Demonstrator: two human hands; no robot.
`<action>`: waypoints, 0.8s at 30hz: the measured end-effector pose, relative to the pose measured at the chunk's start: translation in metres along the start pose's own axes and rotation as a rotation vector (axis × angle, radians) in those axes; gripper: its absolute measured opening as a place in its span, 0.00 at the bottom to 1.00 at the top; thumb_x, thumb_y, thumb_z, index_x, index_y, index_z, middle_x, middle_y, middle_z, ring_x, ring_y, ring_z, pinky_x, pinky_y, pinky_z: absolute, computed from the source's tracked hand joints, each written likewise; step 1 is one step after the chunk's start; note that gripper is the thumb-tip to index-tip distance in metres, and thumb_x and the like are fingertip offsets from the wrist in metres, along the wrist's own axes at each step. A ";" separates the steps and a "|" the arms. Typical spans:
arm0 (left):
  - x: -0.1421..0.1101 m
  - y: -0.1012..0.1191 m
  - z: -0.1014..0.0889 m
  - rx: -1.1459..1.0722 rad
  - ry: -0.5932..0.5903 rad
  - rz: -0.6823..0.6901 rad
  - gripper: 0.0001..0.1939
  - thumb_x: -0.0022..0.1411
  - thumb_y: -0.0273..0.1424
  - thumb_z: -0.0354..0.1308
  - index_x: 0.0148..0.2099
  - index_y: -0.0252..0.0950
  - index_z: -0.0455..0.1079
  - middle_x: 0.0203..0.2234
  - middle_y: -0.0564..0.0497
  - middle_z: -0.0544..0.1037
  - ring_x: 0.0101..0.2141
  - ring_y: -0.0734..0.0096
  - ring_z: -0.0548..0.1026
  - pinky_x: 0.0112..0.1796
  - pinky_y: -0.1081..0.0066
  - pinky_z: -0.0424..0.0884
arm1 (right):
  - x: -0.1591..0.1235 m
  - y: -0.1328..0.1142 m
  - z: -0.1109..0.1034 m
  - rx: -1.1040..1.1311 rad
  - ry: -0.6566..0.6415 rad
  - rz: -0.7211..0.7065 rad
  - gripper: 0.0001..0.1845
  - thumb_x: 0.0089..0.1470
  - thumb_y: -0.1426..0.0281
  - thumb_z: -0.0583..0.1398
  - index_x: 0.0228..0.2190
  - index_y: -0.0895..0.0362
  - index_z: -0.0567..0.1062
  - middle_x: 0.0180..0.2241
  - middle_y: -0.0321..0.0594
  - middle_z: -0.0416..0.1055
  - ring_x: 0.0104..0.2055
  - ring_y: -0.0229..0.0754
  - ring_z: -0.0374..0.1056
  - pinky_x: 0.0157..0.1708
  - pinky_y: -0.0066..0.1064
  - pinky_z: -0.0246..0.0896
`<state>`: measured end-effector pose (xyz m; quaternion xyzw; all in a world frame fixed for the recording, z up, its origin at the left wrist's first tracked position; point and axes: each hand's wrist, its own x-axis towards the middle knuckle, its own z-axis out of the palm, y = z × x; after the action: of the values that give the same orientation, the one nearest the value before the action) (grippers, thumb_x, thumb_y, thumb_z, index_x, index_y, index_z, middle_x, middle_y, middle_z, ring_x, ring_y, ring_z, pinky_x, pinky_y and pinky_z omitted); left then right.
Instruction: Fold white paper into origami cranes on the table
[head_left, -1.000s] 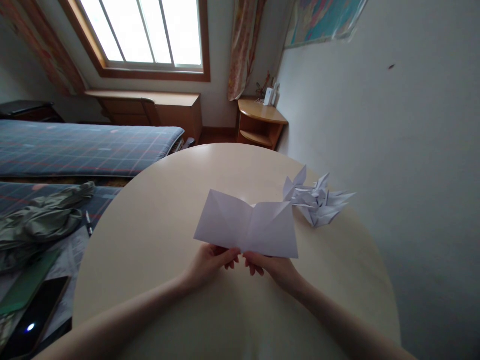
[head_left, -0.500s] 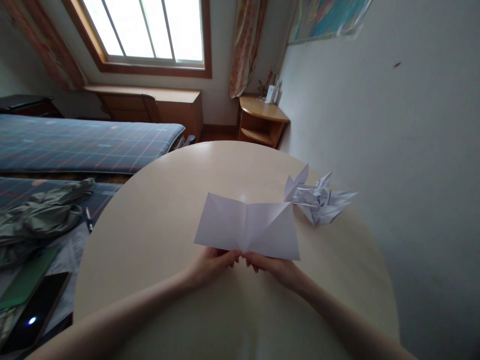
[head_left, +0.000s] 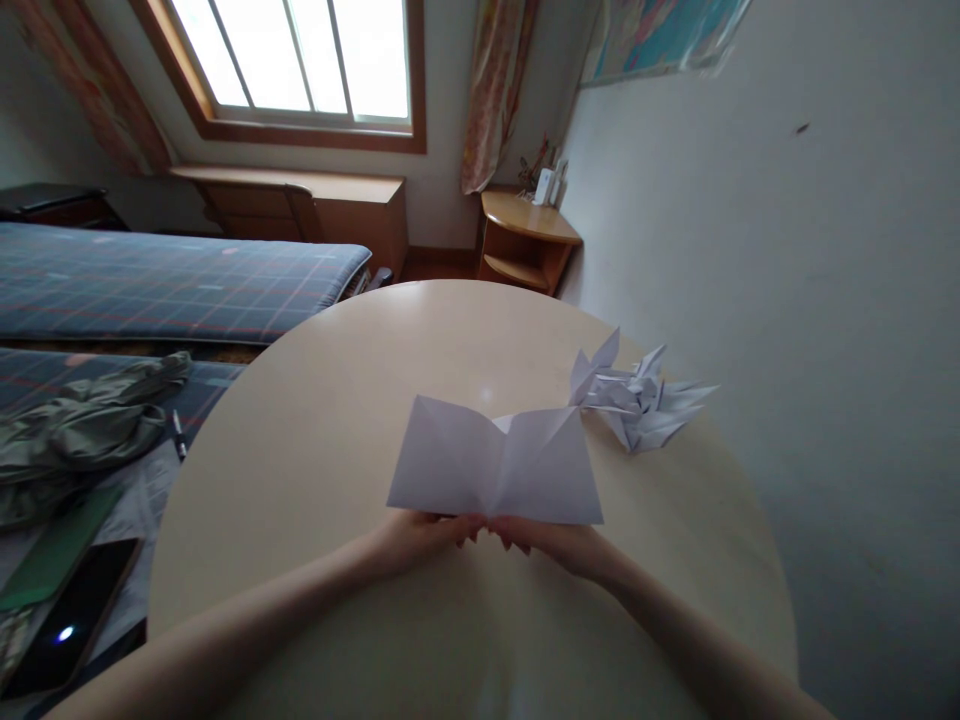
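White paper [head_left: 442,462], creased, held at the round table [head_left: 285,500]. Versus half a second earlier, its upper edge dips mid-length, exposing a rear layer; fold apparently not pressed flat. Left hand [head_left: 426,532] and right hand [head_left: 559,542] pinch its lower edge, thumbs nearly meeting. Folded paper pieces [head_left: 637,405] beyond, right; contact unclear.

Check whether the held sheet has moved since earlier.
Yes: the sheet has shifted slightly toward the person or downward, relative to the far edge of the round table.
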<state>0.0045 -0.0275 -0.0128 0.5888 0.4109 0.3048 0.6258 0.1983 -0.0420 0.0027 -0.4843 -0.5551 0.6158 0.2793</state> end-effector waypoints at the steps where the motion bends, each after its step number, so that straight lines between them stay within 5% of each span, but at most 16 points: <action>1: -0.001 0.001 -0.002 0.040 -0.041 0.000 0.11 0.50 0.39 0.61 0.24 0.37 0.73 0.18 0.52 0.73 0.23 0.70 0.70 0.25 0.75 0.65 | -0.001 -0.001 -0.001 -0.024 -0.033 -0.004 0.16 0.43 0.55 0.62 0.22 0.56 0.75 0.19 0.34 0.66 0.22 0.35 0.59 0.22 0.27 0.55; 8: -0.006 0.022 -0.009 0.203 -0.454 0.001 0.12 0.54 0.33 0.56 0.41 0.37 0.75 0.36 0.51 0.77 0.38 0.65 0.73 0.41 0.71 0.67 | -0.011 -0.006 -0.006 -0.329 -0.204 0.025 0.08 0.43 0.65 0.63 0.21 0.57 0.76 0.22 0.36 0.71 0.25 0.37 0.64 0.26 0.27 0.60; 12: -0.005 0.030 -0.008 0.186 -0.552 0.002 0.14 0.55 0.36 0.56 0.42 0.37 0.74 0.34 0.51 0.76 0.35 0.67 0.72 0.38 0.72 0.67 | -0.012 -0.012 -0.015 -0.196 -0.206 -0.013 0.15 0.45 0.58 0.63 0.21 0.58 0.74 0.20 0.36 0.69 0.23 0.36 0.64 0.22 0.26 0.60; 19: -0.011 0.028 -0.008 0.184 -0.495 -0.297 0.05 0.46 0.32 0.59 0.25 0.34 0.71 0.18 0.56 0.67 0.21 0.74 0.64 0.24 0.75 0.62 | -0.006 -0.022 -0.031 0.181 0.037 -0.168 0.15 0.40 0.59 0.67 0.28 0.58 0.76 0.24 0.36 0.73 0.25 0.37 0.67 0.24 0.26 0.60; 24: -0.014 0.035 -0.011 0.210 -0.488 -0.281 0.07 0.40 0.27 0.62 0.27 0.36 0.71 0.22 0.57 0.70 0.24 0.74 0.65 0.26 0.76 0.62 | -0.007 -0.020 -0.020 0.127 0.029 -0.233 0.18 0.41 0.57 0.66 0.28 0.58 0.75 0.25 0.38 0.73 0.27 0.38 0.66 0.25 0.27 0.59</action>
<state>-0.0083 -0.0301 0.0244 0.6436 0.3550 0.0204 0.6778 0.2153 -0.0349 0.0256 -0.4065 -0.5634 0.6062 0.3871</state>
